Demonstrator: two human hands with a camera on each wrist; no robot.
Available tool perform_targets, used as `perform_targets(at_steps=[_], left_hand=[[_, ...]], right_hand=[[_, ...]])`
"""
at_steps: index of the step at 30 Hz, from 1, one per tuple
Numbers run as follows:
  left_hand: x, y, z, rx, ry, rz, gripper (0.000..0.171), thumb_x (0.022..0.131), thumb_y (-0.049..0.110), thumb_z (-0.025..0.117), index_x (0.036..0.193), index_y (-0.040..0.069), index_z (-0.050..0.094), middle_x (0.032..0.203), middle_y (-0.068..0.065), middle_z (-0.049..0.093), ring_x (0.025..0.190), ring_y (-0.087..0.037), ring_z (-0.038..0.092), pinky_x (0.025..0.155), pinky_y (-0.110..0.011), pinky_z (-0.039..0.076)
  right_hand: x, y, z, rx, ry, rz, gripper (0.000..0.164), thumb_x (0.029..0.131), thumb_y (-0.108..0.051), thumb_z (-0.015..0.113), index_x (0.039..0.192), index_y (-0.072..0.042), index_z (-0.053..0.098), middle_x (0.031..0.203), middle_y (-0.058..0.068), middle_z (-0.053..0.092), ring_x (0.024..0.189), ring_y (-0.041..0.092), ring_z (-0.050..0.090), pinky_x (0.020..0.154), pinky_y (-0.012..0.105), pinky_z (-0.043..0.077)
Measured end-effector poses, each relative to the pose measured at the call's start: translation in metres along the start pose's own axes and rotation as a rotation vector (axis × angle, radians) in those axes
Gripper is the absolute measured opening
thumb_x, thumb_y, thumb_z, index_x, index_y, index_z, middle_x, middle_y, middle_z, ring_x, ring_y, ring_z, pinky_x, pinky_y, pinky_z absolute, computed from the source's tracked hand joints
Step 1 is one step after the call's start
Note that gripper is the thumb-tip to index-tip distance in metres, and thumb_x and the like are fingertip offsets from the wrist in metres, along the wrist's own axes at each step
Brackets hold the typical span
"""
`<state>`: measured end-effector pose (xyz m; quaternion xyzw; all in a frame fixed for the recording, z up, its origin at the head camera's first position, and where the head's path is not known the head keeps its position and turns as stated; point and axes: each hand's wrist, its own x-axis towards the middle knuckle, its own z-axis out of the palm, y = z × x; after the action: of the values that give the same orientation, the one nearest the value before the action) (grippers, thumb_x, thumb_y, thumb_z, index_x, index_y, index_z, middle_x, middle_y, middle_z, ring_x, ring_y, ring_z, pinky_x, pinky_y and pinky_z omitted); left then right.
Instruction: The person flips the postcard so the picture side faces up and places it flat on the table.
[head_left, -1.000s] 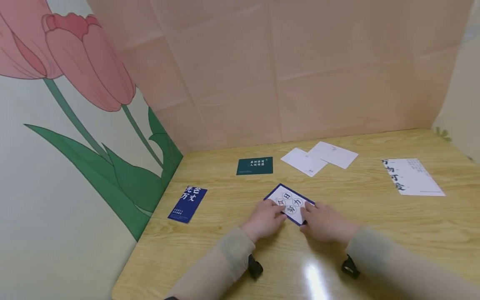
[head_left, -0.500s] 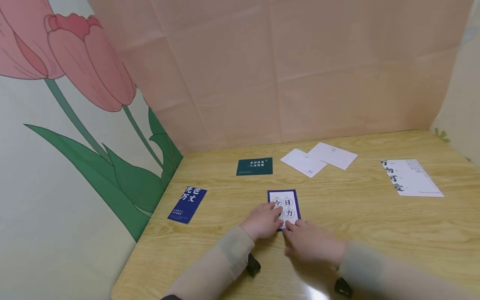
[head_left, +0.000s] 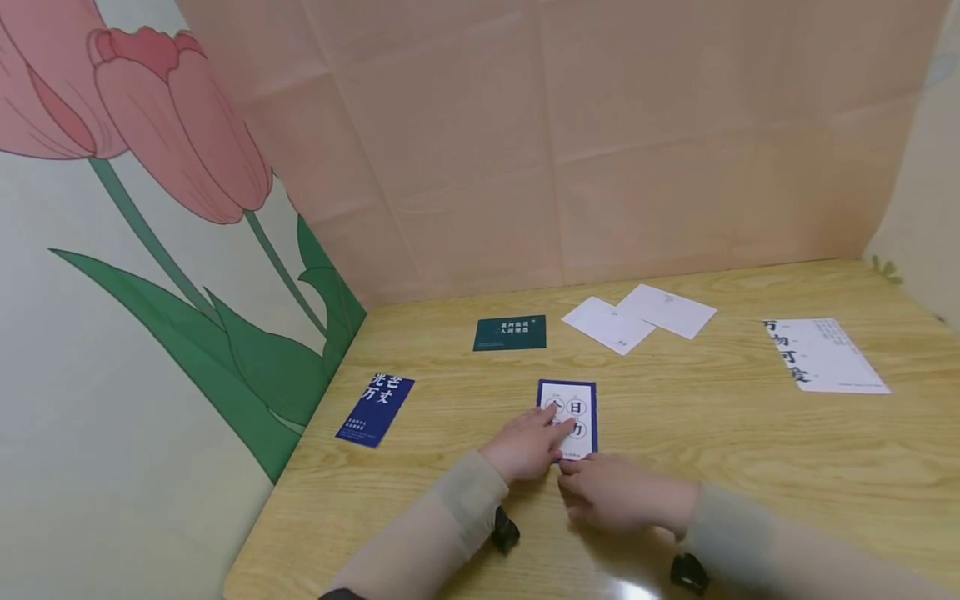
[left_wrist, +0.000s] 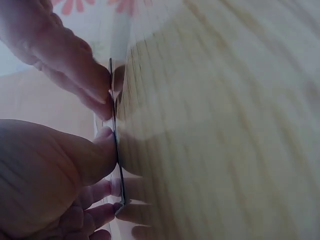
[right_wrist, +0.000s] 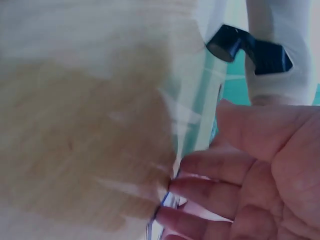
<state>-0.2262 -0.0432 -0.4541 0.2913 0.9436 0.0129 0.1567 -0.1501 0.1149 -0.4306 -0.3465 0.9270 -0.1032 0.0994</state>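
Observation:
A white card with a blue border and circled black characters [head_left: 578, 446] lies on the wooden table, its short side toward me. My left hand [head_left: 525, 444] rests over its left part, fingers stretched across the print and covering some of it. At the card's near edge is my right hand [head_left: 618, 492], fingertips right on that edge. The left wrist view shows the card edge-on as a thin dark line [left_wrist: 119, 162], with the left thumb against it. In the right wrist view, the right fingers [right_wrist: 210, 192] lie extended along the card's border.
A dark blue card [head_left: 375, 410] lies to the left, a green card [head_left: 510, 333] behind. Two overlapping white cards [head_left: 603, 323] are at the back, and a large white card with black characters [head_left: 832, 354] at the right. A pinkish sheet [head_left: 600, 167] hangs behind the table [head_left: 750, 442].
The blue-bordered card has turned from slanted to nearly straight, short side toward me. My right hand has moved left and nearer, from its right side to its near edge.

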Motion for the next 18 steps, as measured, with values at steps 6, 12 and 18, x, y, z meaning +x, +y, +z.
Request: perform_targets(at_steps=[6,12,18], left_hand=[[-0.006,-0.011,0.001,-0.039,0.012,-0.039,0.051,0.101,0.033,0.048,0.149,0.038,0.031,0.158,0.004,0.022,0.144,-0.016,0.021,0.114,-0.035,0.021],[-0.018,-0.034,-0.001,-0.094,0.019,-0.114,0.052,0.100,0.031,0.050,0.148,0.040,0.032,0.158,0.006,0.021,0.144,-0.017,0.020,0.114,-0.039,0.021],[-0.029,-0.065,0.000,-0.088,0.038,-0.169,0.051,0.100,0.029,0.050,0.148,0.038,0.033,0.158,0.004,0.022,0.144,-0.021,0.021,0.114,-0.043,0.021]], right_hand=[[0.000,0.017,-0.005,0.133,0.025,0.023,0.036,0.092,-0.027,0.063,0.120,-0.004,0.064,0.127,0.016,0.060,0.117,0.036,0.056,0.099,0.053,0.041],[0.003,0.044,-0.014,0.197,0.043,0.137,0.042,0.094,-0.026,0.061,0.126,0.000,0.059,0.132,0.021,0.055,0.122,0.042,0.049,0.102,0.058,0.035],[0.006,0.084,-0.027,0.194,0.104,0.186,0.049,0.097,-0.022,0.056,0.136,0.007,0.047,0.137,0.027,0.048,0.126,0.047,0.043,0.103,0.060,0.032]])
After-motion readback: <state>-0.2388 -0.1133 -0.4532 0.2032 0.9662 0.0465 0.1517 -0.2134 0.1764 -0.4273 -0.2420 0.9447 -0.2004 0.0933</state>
